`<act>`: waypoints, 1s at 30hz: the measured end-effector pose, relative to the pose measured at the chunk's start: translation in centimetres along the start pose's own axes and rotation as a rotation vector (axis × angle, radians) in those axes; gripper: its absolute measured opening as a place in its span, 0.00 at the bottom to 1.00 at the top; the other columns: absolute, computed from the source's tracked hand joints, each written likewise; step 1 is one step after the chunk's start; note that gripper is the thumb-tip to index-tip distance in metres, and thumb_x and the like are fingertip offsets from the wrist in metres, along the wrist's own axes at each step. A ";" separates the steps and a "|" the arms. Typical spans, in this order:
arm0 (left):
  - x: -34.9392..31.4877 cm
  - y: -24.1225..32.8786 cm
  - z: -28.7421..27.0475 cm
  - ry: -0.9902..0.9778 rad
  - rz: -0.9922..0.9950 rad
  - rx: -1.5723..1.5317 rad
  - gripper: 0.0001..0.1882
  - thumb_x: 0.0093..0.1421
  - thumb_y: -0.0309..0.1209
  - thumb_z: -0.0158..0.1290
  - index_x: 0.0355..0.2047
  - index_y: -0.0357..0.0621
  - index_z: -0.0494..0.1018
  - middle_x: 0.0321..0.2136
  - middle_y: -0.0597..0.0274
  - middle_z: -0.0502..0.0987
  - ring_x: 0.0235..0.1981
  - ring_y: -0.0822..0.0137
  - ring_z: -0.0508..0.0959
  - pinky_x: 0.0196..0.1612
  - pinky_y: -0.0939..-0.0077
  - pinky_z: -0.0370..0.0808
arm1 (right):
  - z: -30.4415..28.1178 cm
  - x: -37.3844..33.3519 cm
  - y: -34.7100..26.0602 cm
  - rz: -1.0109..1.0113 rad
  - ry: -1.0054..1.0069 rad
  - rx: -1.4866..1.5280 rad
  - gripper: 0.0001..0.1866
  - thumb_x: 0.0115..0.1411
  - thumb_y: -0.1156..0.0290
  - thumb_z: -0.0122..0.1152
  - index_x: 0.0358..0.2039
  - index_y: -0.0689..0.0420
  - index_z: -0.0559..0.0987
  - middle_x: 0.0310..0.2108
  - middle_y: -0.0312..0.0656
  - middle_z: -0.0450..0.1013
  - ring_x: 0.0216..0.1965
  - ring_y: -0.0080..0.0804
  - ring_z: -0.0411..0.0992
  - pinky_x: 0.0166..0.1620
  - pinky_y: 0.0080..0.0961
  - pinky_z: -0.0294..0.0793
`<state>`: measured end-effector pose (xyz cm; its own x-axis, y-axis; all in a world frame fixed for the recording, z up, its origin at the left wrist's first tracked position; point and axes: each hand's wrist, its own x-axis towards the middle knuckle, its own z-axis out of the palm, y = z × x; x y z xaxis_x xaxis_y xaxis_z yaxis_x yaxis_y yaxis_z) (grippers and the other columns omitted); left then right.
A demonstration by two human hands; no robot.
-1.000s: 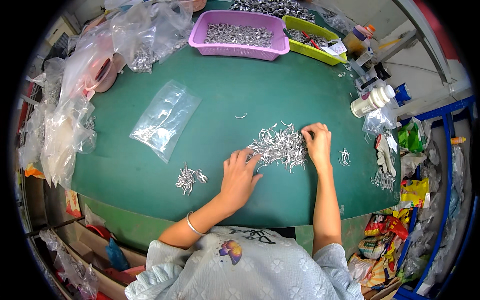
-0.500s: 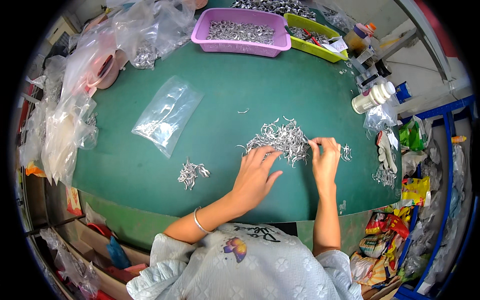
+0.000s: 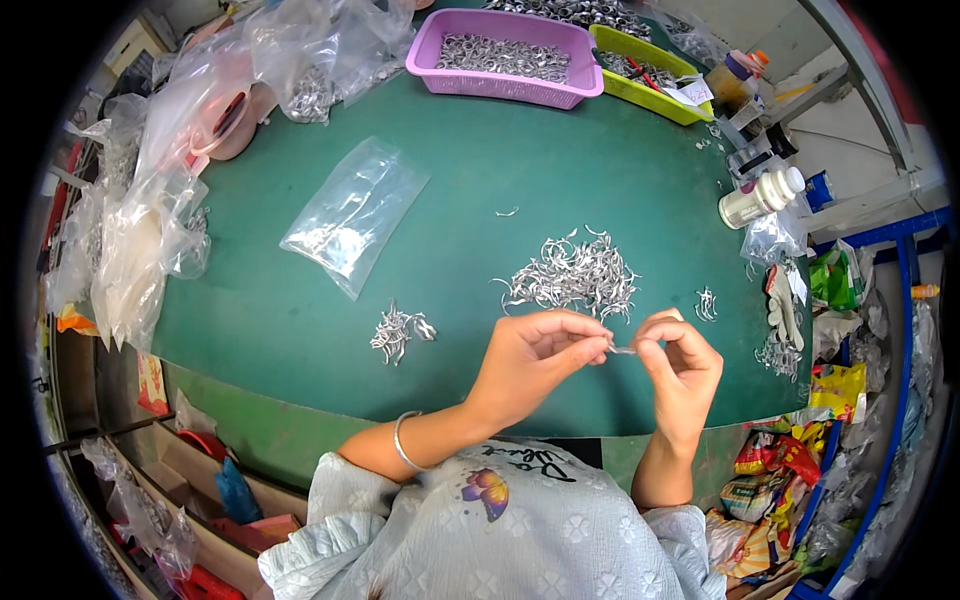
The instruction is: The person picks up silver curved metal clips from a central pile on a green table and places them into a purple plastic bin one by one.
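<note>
My left hand [image 3: 535, 362] and my right hand [image 3: 684, 372] are both pinched, holding one small curved silver metal piece [image 3: 621, 350] by its two ends. They hold it just in front of a large heap of similar curved metal pieces [image 3: 572, 278] on the green table. A smaller pile of the pieces [image 3: 400, 333] lies to the left of my left hand. Beyond my right hand sits a little cluster of pieces [image 3: 706, 304]. One stray piece [image 3: 507, 212] rests behind the heap.
A clear plastic bag [image 3: 355, 215] lies flat at the left middle of the green table [image 3: 460, 150]. Along the back stand a purple basket [image 3: 500, 86] and a yellow-green basket [image 3: 640, 92], both with metal parts. At right is a white bottle [image 3: 760, 197]; plastic bags [image 3: 140, 240] crowd the left edge.
Both hands have drawn back from the heap toward me and come together, with a metal piece now held between them. The view has shifted slightly.
</note>
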<state>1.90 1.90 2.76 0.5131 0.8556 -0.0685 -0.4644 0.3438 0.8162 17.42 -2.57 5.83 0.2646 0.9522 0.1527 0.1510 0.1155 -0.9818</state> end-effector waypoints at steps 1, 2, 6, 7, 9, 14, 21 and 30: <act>-0.1 0.2 0.0 -0.002 -0.013 -0.005 0.05 0.53 0.19 0.51 0.31 0.31 0.74 0.32 0.55 0.75 0.30 0.70 0.75 0.36 0.79 0.73 | 0.2 -0.2 -0.3 0.056 0.018 0.122 0.05 0.45 0.85 0.60 0.24 0.65 0.74 0.24 0.42 0.71 0.29 0.27 0.68 0.34 0.22 0.67; -0.3 0.3 -0.1 -0.005 -0.025 -0.010 0.05 0.53 0.19 0.51 0.31 0.31 0.74 0.31 0.55 0.75 0.29 0.70 0.75 0.36 0.79 0.73 | 0.3 -0.5 -0.4 0.051 -0.010 0.162 0.05 0.45 0.85 0.59 0.25 0.65 0.74 0.24 0.42 0.71 0.29 0.28 0.68 0.34 0.22 0.67; -0.9 1.1 0.2 -0.002 -0.071 -0.065 0.04 0.53 0.20 0.51 0.29 0.31 0.74 0.29 0.54 0.75 0.28 0.70 0.75 0.35 0.79 0.72 | 0.2 -1.1 -0.2 -0.021 -0.133 0.189 0.06 0.45 0.86 0.58 0.26 0.66 0.74 0.24 0.43 0.71 0.31 0.29 0.68 0.35 0.22 0.67; -1.0 1.1 0.3 -0.013 -0.072 -0.080 0.04 0.53 0.20 0.51 0.29 0.31 0.74 0.29 0.54 0.75 0.28 0.70 0.75 0.35 0.79 0.72 | 0.0 -1.2 -0.1 -0.052 -0.165 0.161 0.06 0.45 0.86 0.58 0.27 0.66 0.74 0.24 0.43 0.71 0.31 0.29 0.68 0.35 0.22 0.67; -1.1 1.2 0.5 -0.036 -0.074 -0.112 0.04 0.53 0.20 0.51 0.29 0.31 0.74 0.29 0.53 0.75 0.28 0.70 0.75 0.35 0.79 0.72 | 0.2 -1.4 -0.4 -0.046 -0.123 0.186 0.06 0.45 0.86 0.57 0.26 0.66 0.74 0.24 0.44 0.72 0.30 0.30 0.68 0.35 0.22 0.67; -1.5 1.8 0.8 -0.073 -0.059 -0.131 0.04 0.53 0.19 0.51 0.28 0.30 0.74 0.30 0.51 0.75 0.28 0.68 0.75 0.35 0.77 0.72 | 0.5 -1.8 -0.9 -0.084 -0.088 0.206 0.04 0.45 0.85 0.58 0.25 0.65 0.74 0.25 0.44 0.72 0.29 0.30 0.67 0.33 0.23 0.66; -1.7 1.7 0.6 -0.142 0.018 -0.133 0.07 0.55 0.22 0.51 0.33 0.29 0.73 0.31 0.55 0.75 0.31 0.69 0.76 0.36 0.80 0.74 | 1.0 -2.0 -1.5 -0.254 -0.020 0.015 0.05 0.43 0.84 0.59 0.23 0.64 0.74 0.24 0.43 0.72 0.28 0.31 0.67 0.32 0.23 0.64; -1.9 2.1 0.8 -0.131 0.029 -0.170 0.06 0.53 0.16 0.48 0.31 0.30 0.73 0.33 0.50 0.73 0.31 0.66 0.75 0.35 0.77 0.72 | 1.3 -2.0 -2.0 -0.492 0.033 -0.276 0.07 0.40 0.83 0.62 0.23 0.62 0.74 0.23 0.42 0.72 0.26 0.32 0.66 0.30 0.25 0.63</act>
<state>0.55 0.66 5.03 0.5823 0.8121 0.0383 -0.5896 0.3894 0.7077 15.36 -4.38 7.37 0.1286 0.7950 0.5928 0.5063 0.4613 -0.7286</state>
